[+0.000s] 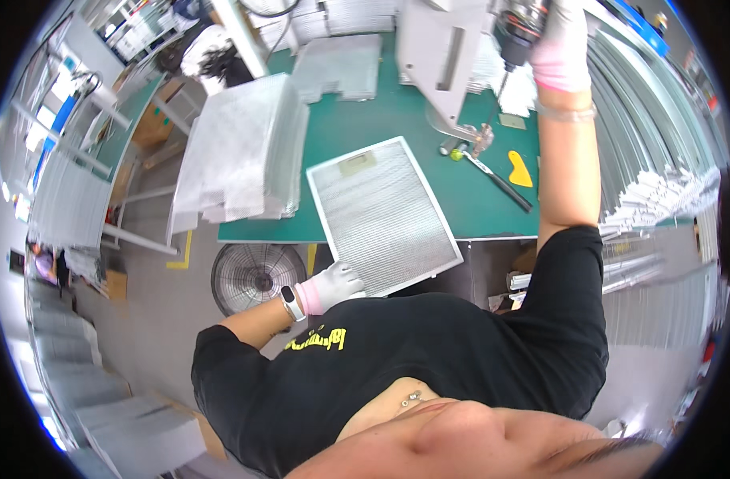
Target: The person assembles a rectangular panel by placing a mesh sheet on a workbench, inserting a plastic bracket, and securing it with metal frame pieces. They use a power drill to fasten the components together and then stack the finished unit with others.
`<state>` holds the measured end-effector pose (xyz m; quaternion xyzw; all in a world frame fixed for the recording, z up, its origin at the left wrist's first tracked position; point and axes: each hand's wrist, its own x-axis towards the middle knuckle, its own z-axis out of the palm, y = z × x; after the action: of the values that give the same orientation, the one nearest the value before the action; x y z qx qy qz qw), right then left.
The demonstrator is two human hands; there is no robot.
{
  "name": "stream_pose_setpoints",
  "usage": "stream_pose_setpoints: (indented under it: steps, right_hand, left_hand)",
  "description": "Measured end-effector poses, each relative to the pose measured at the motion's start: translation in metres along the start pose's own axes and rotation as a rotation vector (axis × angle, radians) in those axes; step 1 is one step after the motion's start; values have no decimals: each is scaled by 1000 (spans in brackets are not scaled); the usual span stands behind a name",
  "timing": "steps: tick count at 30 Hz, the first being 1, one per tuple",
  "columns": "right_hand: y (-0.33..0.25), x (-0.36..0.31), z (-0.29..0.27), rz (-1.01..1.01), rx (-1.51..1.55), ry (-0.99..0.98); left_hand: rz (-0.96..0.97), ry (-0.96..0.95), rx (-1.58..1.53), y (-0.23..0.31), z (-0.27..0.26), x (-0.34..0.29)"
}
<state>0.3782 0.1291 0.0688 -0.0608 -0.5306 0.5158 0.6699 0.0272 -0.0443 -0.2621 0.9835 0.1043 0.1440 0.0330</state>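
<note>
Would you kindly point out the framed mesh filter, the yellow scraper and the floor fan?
framed mesh filter (381,211), head view, middle of the mesh.
yellow scraper (520,169), head view, flat yellow body.
floor fan (257,278), head view, grille centre.

A floor fan (254,276), yellow scraper (520,168) and stacked mesh sheets (241,148).
</note>
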Motion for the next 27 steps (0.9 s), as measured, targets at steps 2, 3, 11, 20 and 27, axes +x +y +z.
stream_pose_setpoints:
  steps: [2, 3, 11, 20, 27]
  right_hand:
    - [12, -5, -2, 81, 21, 158]
    - [11, -1, -39, 59, -58, 152]
    - [11, -16, -15, 61, -148, 47]
    - [23, -46, 28, 48, -271, 243]
    - [54, -92, 52, 174, -66, 118]
  left_hand:
    - [-46, -161, 72, -1, 5, -6]
    - [20, -186, 179, -16, 20, -9]
    - [-1188, 256, -167, -111, -68, 99]
    - [-463, 577, 116, -17, -69, 125]
    - [-536, 756, 51, 3, -59, 122]
